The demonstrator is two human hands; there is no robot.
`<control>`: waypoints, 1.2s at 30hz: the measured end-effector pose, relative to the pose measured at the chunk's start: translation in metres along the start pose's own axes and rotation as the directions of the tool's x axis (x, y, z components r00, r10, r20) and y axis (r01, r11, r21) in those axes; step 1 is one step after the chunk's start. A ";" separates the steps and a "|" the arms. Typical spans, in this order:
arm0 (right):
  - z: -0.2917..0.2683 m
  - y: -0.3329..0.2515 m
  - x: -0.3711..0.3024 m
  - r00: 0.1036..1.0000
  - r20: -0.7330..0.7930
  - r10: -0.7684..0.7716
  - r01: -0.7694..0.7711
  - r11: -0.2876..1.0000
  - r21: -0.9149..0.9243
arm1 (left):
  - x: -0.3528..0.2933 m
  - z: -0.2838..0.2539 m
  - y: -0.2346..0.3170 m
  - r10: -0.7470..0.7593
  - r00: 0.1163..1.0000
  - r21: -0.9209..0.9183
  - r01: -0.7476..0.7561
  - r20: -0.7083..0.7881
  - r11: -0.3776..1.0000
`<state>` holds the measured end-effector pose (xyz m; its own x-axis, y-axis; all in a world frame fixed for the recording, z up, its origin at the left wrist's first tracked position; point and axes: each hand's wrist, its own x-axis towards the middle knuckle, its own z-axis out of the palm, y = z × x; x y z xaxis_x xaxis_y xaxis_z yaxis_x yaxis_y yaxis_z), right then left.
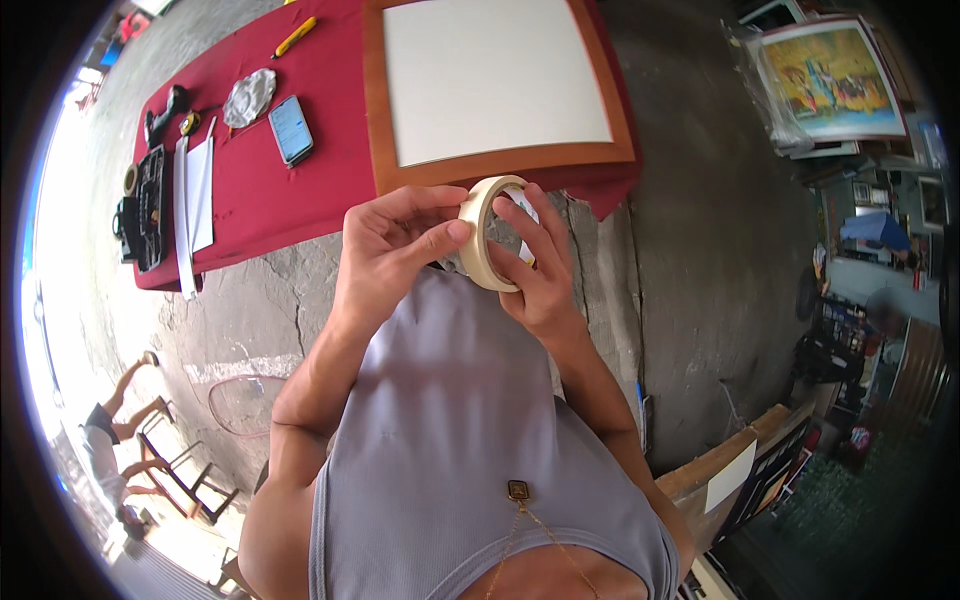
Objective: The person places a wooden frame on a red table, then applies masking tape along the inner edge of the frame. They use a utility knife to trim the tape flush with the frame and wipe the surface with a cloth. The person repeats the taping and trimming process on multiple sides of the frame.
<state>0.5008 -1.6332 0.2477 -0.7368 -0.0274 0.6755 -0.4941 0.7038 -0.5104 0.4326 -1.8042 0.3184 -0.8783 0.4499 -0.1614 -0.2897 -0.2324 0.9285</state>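
Note:
A roll of cream masking tape (pixel 480 235) is held up between my hands, just in front of the table's near edge. My right hand (pixel 545 260) grips the roll from the right, with fingers reaching into its core. On the other side, the thumb and forefinger of my left hand (pixel 395 240) pinch at the roll's outer face; whether they hold a tape end I cannot make out. Beyond my hands lies a brown wooden frame (pixel 400 176) around a white panel (pixel 495 80), flat on the table with a red cloth (pixel 335 130).
Left on the cloth are a phone (pixel 291 130), a crumpled silvery piece (pixel 250 97), a yellow cutter (pixel 295 37), a tape measure (pixel 190 123), a drill (pixel 165 112), white strips (pixel 192 210) and a black toolbox (pixel 150 210). Pictures (pixel 830 80) lean at right. A person (pixel 105 440) is at far left.

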 end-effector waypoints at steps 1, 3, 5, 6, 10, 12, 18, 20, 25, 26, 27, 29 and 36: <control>-0.010 0.002 -0.005 1.000 -0.004 -0.014 0.013 0.999 -0.048 | 0.001 0.004 -0.005 -0.017 1.000 -0.001 0.017 0.024 1.000; -0.027 0.005 -0.012 0.999 -0.037 -0.029 0.026 0.995 -0.100 | 0.005 0.016 -0.009 -0.040 0.996 0.015 0.039 0.075 0.999; -0.041 0.008 -0.016 0.999 -0.029 -0.044 0.038 0.983 -0.179 | 0.010 0.029 -0.010 -0.052 0.990 0.047 0.047 0.128 0.998; -0.049 0.009 -0.018 0.999 -0.005 -0.048 0.046 0.972 -0.232 | 0.014 0.035 -0.010 -0.068 0.986 0.080 0.056 0.154 0.995; -0.067 0.014 -0.023 1.000 0.014 0.013 -0.008 0.955 -0.296 | 0.033 0.055 -0.016 -0.109 0.969 0.277 0.045 0.220 0.960; -0.071 0.028 -0.028 0.997 0.019 0.070 -0.061 0.950 -0.307 | 0.046 0.062 -0.021 -0.107 0.970 0.336 0.028 0.220 0.942; -0.071 0.081 -0.029 0.917 -0.078 0.391 -0.398 0.910 -0.120 | 0.115 0.079 -0.040 -0.097 0.970 0.157 0.063 0.222 0.986; -0.070 0.099 -0.016 0.880 -0.066 0.471 -0.475 0.875 -0.093 | 0.144 0.083 -0.052 -0.124 0.957 0.020 0.123 0.264 0.992; -0.078 0.155 0.039 0.724 0.096 0.683 -0.686 0.728 -0.003 | 0.239 0.090 -0.077 0.047 0.993 0.210 -0.069 0.104 0.975; -0.081 0.168 0.050 0.684 0.138 0.717 -0.724 0.689 0.009 | 0.258 0.095 -0.075 0.062 0.996 0.247 -0.077 0.065 0.966; -0.079 0.183 0.055 0.661 0.182 0.728 -0.741 0.671 0.007 | 0.277 0.095 -0.076 0.064 0.998 0.293 -0.068 0.023 0.954; -0.078 0.214 0.073 0.631 0.239 0.738 -0.760 0.650 0.001 | 0.318 0.093 -0.078 0.093 0.995 0.311 -0.073 -0.049 0.948; -0.075 0.273 0.062 0.316 0.392 0.864 -0.932 0.359 -0.040 | 0.442 0.072 -0.086 0.160 0.986 0.689 -0.092 -0.036 0.719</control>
<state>0.3546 -1.3889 0.1902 -0.8405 0.3216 -0.4361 0.5282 0.3071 -0.7916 0.0966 -1.5230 0.1918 -0.9266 0.3754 -0.0225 0.1341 0.3858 0.9128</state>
